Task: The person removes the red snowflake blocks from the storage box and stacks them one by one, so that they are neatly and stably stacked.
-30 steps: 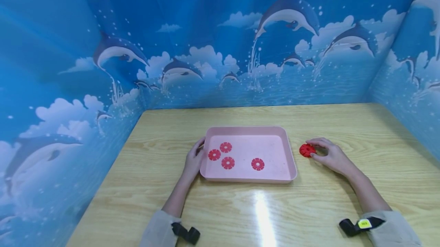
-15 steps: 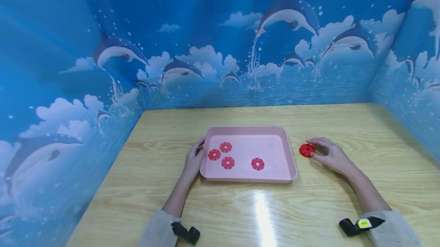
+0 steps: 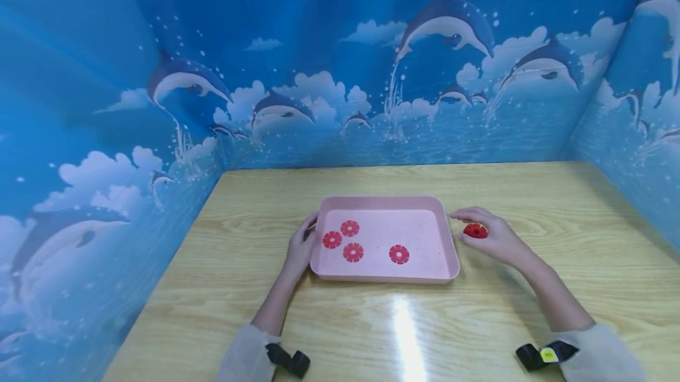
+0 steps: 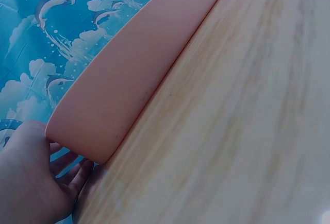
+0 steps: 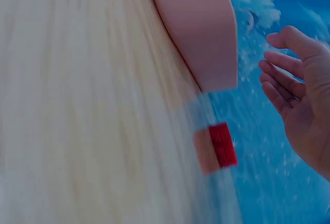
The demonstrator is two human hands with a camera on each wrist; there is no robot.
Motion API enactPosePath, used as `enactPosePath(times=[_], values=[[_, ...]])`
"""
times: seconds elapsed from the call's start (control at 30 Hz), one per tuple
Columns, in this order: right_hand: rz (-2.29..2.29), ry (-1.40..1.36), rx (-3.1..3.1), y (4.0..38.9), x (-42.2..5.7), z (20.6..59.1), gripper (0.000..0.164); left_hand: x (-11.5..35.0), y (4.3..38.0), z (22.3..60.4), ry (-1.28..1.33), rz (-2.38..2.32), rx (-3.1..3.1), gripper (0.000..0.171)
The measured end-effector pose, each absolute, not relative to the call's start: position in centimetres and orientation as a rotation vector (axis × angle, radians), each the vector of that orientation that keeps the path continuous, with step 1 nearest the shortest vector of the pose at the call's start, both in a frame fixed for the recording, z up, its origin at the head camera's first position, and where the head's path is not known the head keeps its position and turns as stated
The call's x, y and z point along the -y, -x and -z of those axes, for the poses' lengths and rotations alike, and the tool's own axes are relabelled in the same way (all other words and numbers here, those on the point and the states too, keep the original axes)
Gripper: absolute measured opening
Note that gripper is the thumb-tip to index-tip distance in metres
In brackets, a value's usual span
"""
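A pink tray [image 3: 385, 280] sits on the wooden table, with several flat red notched discs [image 3: 399, 254] spread on its floor. My left hand [image 3: 300, 247] holds the tray's left end; in the left wrist view its fingers curl at the tray's outer wall [image 4: 118, 80]. Just right of the tray stands a small stack of red notched discs [image 3: 475, 231]. Over this stack is my right hand [image 3: 496, 240], thumb and fingers spread and curved. The right wrist view shows that hand raised apart from the red stack [image 5: 223, 145], holding nothing.
A blue curtain [image 3: 340, 75] printed with dolphins hangs behind the table and along both sides. The wooden table [image 3: 350, 329] carries a bright light reflection in front of the tray. Each wrist wears a black strapped camera.
My right hand has let go of the red stack, lifted and shifted left over it toward the tray. The left hand and the tray stay put.
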State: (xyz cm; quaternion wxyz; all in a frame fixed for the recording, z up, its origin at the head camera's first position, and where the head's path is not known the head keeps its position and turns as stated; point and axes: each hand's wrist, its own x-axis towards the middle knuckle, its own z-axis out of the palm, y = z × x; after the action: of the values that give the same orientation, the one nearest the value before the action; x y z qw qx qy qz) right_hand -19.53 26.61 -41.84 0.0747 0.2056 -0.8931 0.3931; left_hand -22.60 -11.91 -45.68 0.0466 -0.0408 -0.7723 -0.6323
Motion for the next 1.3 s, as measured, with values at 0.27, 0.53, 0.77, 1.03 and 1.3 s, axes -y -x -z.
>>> enactPosePath(times=[0.27,0.53,0.77,1.03,1.3], values=[[-1.269,-0.825,2.673,20.4,-20.7,41.1,0.037,11.6,21.6,43.9,0.152,1.916,2.371,0.041],[-1.174,-1.089,2.749,21.6,-15.4,41.1,0.035,12.1,23.1,46.6,0.106,1.943,2.381,0.043],[-1.132,-1.158,2.799,22.6,-11.8,42.4,0.034,12.1,23.1,46.6,0.102,1.932,2.369,0.043],[-1.038,-1.105,2.859,22.7,-9.8,43.8,0.038,11.9,23.0,46.5,0.098,1.933,2.351,0.043],[-0.932,-1.081,2.850,22.5,-9.2,44.3,0.040,12.1,23.0,46.5,0.073,1.912,2.382,0.043]])
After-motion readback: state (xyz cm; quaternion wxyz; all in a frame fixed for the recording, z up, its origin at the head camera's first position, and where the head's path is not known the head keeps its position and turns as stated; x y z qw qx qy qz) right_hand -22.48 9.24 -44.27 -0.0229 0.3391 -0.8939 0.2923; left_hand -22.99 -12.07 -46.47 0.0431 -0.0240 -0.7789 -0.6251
